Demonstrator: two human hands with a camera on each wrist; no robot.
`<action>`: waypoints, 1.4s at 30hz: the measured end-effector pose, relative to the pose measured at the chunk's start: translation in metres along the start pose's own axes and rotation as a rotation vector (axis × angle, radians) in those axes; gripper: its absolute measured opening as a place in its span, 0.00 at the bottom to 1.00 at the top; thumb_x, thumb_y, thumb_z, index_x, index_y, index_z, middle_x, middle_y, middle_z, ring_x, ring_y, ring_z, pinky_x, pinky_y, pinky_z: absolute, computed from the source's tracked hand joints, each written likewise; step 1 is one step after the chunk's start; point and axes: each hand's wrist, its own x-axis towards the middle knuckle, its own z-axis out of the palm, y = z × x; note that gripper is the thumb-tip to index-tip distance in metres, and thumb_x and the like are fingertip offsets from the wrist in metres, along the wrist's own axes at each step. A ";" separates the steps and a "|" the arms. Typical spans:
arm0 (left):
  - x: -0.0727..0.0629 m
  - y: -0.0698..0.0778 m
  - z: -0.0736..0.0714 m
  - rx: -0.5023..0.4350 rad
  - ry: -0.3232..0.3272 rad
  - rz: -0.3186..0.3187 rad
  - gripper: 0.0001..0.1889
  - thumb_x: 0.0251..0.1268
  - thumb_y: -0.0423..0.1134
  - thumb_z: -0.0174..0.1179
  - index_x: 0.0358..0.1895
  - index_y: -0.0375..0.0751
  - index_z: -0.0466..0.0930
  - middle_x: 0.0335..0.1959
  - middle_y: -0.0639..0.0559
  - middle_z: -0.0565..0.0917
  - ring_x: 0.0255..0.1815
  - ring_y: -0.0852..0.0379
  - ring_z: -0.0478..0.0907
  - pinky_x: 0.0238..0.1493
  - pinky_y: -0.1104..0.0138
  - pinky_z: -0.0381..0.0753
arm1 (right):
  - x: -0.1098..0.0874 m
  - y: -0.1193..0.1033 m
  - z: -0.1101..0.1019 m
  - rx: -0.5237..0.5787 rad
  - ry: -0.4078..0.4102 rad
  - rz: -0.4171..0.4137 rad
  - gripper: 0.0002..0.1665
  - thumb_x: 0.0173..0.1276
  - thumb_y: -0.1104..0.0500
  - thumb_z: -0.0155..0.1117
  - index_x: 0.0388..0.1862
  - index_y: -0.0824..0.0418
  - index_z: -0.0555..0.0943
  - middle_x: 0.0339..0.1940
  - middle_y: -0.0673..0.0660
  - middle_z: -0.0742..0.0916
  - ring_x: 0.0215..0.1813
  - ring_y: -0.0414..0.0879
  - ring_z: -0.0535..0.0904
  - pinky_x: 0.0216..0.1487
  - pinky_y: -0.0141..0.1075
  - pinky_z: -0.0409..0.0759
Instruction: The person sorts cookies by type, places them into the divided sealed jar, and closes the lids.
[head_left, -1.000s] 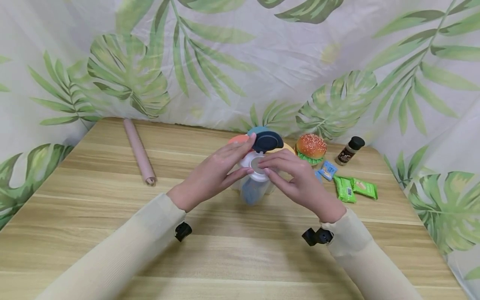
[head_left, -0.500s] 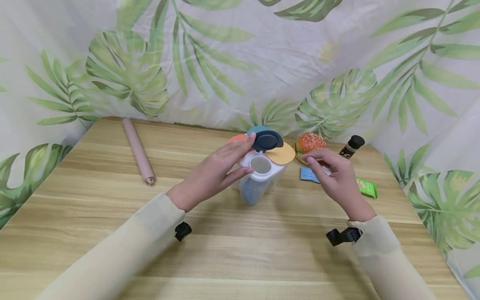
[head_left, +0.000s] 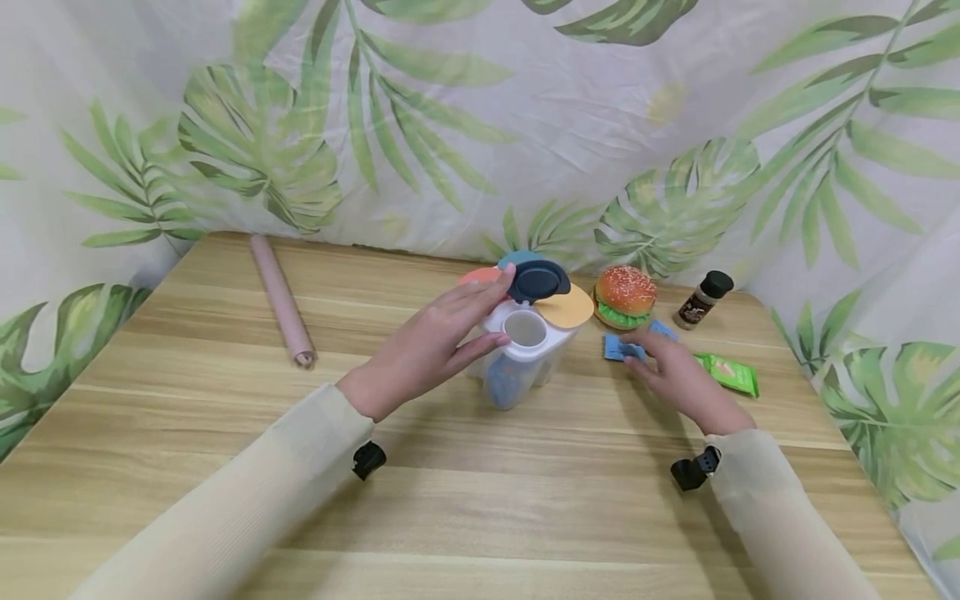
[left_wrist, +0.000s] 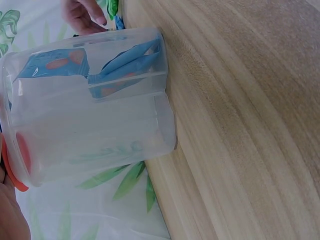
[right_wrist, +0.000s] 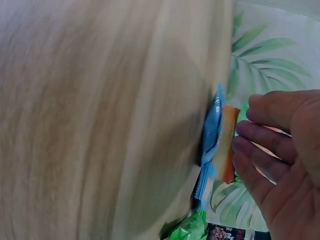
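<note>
A clear container (left_wrist: 65, 125) with several coloured lids stands upright at mid-table. Its dark blue lid (head_left: 538, 282) is flipped up, baring a round opening. Blue snack packets (left_wrist: 60, 65) show inside through the clear wall. My left hand (head_left: 438, 337) rests at the container's top, fairly straight fingertips by the raised lid and thumb at the white rim (head_left: 551, 340). To the right, my right hand (head_left: 686, 379) hovers low over a blue snack packet (head_left: 617, 348), its fingers loosely bent. In the right wrist view the fingers stand apart from the blue packet (right_wrist: 213, 127).
Behind the right hand sit a toy hamburger (head_left: 625, 297) and a black-capped seasoning bottle (head_left: 703, 300). A green snack packet (head_left: 731, 375) lies to its right, partly hidden. On the left lies a pink rolled sheet (head_left: 281, 300). A leaf-print cloth (head_left: 420, 125) hangs behind the table.
My right hand has left the container's opening, moved right and dropped down to the blue packets. The left hand stays at the container, whose dark lid remains raised.
</note>
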 end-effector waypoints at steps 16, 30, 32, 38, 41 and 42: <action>-0.001 -0.001 0.001 0.008 0.001 -0.002 0.40 0.75 0.42 0.65 0.83 0.38 0.57 0.82 0.44 0.67 0.81 0.47 0.68 0.81 0.54 0.70 | 0.013 -0.004 0.007 -0.139 -0.073 -0.020 0.22 0.77 0.65 0.63 0.64 0.76 0.79 0.58 0.75 0.84 0.62 0.69 0.80 0.65 0.63 0.79; 0.000 -0.001 0.002 0.007 -0.001 -0.001 0.39 0.76 0.41 0.65 0.83 0.38 0.57 0.81 0.43 0.68 0.81 0.47 0.69 0.80 0.55 0.71 | 0.015 -0.012 0.007 -0.167 -0.137 0.010 0.24 0.74 0.66 0.66 0.66 0.73 0.80 0.63 0.71 0.86 0.59 0.64 0.81 0.63 0.60 0.80; 0.000 -0.001 0.002 0.007 -0.004 -0.002 0.39 0.76 0.41 0.64 0.83 0.38 0.57 0.81 0.44 0.68 0.81 0.48 0.69 0.81 0.55 0.71 | 0.014 -0.014 0.006 -0.160 -0.144 0.030 0.24 0.74 0.66 0.66 0.66 0.73 0.79 0.63 0.72 0.85 0.61 0.65 0.81 0.65 0.61 0.80; 0.000 -0.002 0.001 0.002 -0.007 -0.007 0.39 0.76 0.42 0.64 0.83 0.37 0.57 0.81 0.43 0.68 0.81 0.47 0.69 0.81 0.55 0.71 | 0.012 -0.015 0.004 -0.151 -0.157 0.042 0.27 0.74 0.65 0.67 0.68 0.74 0.77 0.63 0.74 0.83 0.64 0.68 0.80 0.65 0.62 0.80; 0.001 -0.002 0.001 0.000 -0.006 -0.008 0.39 0.76 0.41 0.65 0.83 0.37 0.57 0.81 0.43 0.68 0.81 0.47 0.69 0.80 0.55 0.71 | 0.011 -0.015 0.003 -0.144 -0.157 0.046 0.27 0.74 0.64 0.68 0.68 0.74 0.77 0.62 0.75 0.82 0.63 0.68 0.80 0.63 0.61 0.82; 0.001 -0.002 0.001 0.000 -0.005 -0.006 0.39 0.76 0.41 0.65 0.83 0.37 0.57 0.81 0.43 0.68 0.81 0.47 0.69 0.80 0.55 0.71 | 0.011 -0.015 0.002 -0.138 -0.156 0.042 0.26 0.74 0.65 0.68 0.67 0.74 0.77 0.62 0.74 0.82 0.62 0.68 0.80 0.63 0.60 0.82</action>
